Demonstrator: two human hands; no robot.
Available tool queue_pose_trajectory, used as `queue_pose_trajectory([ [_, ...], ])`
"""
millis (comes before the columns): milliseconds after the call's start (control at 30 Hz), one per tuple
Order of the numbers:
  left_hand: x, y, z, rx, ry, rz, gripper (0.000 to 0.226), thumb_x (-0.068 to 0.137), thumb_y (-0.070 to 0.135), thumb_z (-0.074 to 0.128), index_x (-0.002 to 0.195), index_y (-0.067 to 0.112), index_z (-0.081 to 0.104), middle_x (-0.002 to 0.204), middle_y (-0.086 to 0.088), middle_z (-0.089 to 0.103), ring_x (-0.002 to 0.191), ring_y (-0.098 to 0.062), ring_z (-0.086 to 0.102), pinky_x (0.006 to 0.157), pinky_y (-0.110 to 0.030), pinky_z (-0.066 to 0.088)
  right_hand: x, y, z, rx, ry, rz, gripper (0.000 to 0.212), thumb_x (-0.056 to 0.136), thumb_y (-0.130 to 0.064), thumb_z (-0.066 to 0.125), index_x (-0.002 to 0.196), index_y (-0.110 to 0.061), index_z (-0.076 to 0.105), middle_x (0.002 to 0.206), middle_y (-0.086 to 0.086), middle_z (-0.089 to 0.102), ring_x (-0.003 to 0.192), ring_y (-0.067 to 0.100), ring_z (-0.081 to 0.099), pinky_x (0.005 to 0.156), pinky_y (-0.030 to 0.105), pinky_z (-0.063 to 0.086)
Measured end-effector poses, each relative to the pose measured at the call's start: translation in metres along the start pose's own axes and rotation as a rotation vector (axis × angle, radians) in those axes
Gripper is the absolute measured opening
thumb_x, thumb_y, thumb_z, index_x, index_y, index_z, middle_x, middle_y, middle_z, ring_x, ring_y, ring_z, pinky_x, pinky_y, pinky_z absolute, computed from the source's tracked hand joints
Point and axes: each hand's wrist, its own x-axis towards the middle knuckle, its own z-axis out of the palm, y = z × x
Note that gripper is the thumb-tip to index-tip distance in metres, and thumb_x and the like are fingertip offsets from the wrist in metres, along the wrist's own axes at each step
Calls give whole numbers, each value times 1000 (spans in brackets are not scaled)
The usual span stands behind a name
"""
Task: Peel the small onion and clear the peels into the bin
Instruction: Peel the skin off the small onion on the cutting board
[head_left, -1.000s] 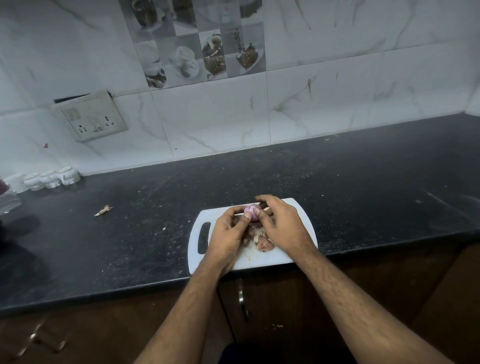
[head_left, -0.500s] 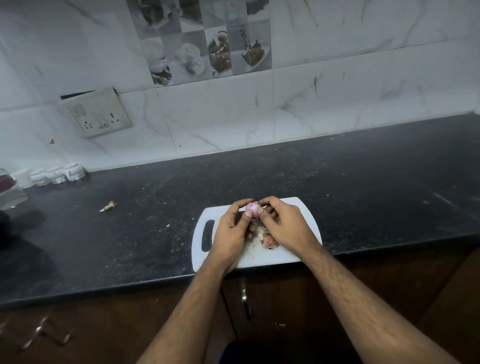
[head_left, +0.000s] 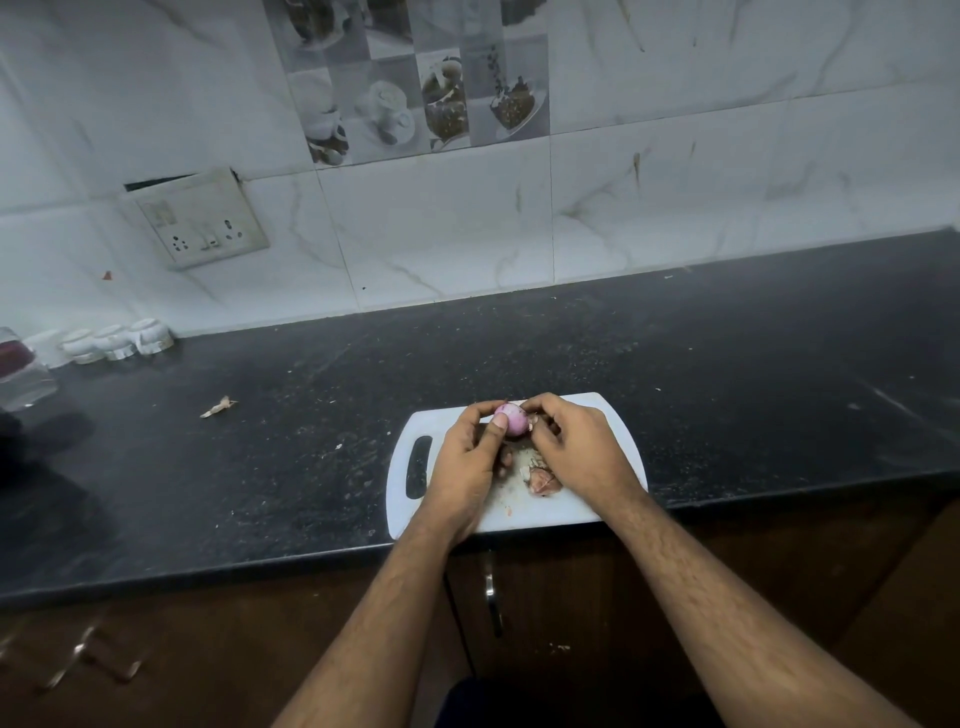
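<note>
A small pink-purple onion (head_left: 511, 419) is held just above the white cutting board (head_left: 618, 431) near the counter's front edge. My left hand (head_left: 467, 467) grips it from the left, thumb pressed on its near side. My right hand (head_left: 576, 447) pinches its right side with the fingertips, where a bit of skin sticks out. A small heap of brownish onion peels (head_left: 543, 478) lies on the board between my wrists. No bin is in view.
The black stone counter (head_left: 727, 364) carries a stray peel scrap (head_left: 219, 407) at left, several small white cups (head_left: 117, 340) against the tiled wall, and a clear jar (head_left: 23, 369) at the far left. A cupboard handle (head_left: 491, 597) sits below the counter edge.
More of the onion's bare pink surface shows between my fingertips than a second ago. My hands stayed over the board; the camera tilted slightly.
</note>
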Motion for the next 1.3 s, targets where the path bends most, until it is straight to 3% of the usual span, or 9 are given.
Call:
queue_pose_trajectory([
  [233,-1,1,0,2,-12,9,25,111,19,48,128,13,65,93,-13,70,64,-11,56,63,-27,51,2,3,1,-34,56,20,22,101,-17,54,115,-21,70,88,-15,69,76,-9,60,62,5,41],
  [433,-2,4,-1,-48,-78,-29,33,114,14,37,132,16,65,96,-9,70,70,-10,61,67,-25,54,6,11,3,-58,110,91,24,101,-11,54,114,-17,73,82,-10,68,66,-2,59,58,12,39],
  [500,-2,6,-3,-79,-92,-49,36,114,12,34,131,17,66,96,-9,71,72,-11,62,68,-26,55,7,12,2,-56,134,94,27,99,-8,55,118,-16,73,96,-6,74,78,3,65,69,13,45],
  [600,-2,7,-3,-99,-92,-53,35,114,14,34,133,16,64,94,-10,72,76,-16,65,73,-29,57,6,10,2,-48,122,20,39,98,-2,51,128,-16,71,136,-3,62,122,9,58,100,17,42],
  [667,-2,6,-2,-103,-85,-54,34,115,15,34,132,15,63,94,-12,72,78,-18,65,75,-31,58,3,6,0,20,100,-58,40,99,-7,48,132,-19,68,140,-6,53,126,4,52,105,21,43],
  [800,-2,7,0,-109,-91,-53,32,114,15,36,128,15,64,100,-15,75,87,-23,69,76,-30,60,-4,2,2,-2,-22,-156,40,101,-51,50,134,-29,57,119,-16,50,92,1,63,79,30,58],
  [967,-4,9,1,-105,-87,-50,30,114,13,37,122,16,66,100,-7,76,86,-18,71,74,-30,60,-2,4,5,-1,-44,-142,32,99,-47,60,127,-33,52,106,-14,57,62,4,67,62,40,62],
  [1133,-3,8,1,-104,-84,-46,32,114,13,35,121,17,66,98,-6,76,88,-24,68,76,-31,60,-4,-1,2,98,-49,-116,31,99,-42,62,126,-28,57,103,-7,62,59,8,70,51,30,61],
  [1300,-2,7,0,-115,-87,-48,31,114,14,36,122,15,65,99,-8,77,90,-26,69,78,-33,61,-5,-1,2,78,-13,-127,31,99,-44,61,126,-28,59,101,-10,64,71,4,69,59,23,60],
])
